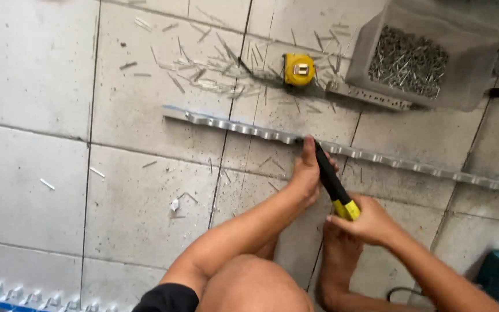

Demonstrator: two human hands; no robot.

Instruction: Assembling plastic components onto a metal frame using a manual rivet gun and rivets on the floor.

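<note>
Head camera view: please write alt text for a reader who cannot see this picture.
A person crouched on a grey tiled floor presses the left hand on a long perforated metal strip, while the right hand grips a black and yellow tool at the strip. Beyond it lie a yellow tape measure, scattered metal offcuts and a container of small metal pieces.

Tape measure (299,69) behind rail (249,129), bin (376,52) R.

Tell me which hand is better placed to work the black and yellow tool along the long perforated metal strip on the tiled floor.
Right, probably. The right hand already grips the black and yellow tool by its yellow end, while the left hand presses down beside the long perforated metal strip, steadying it.
</note>
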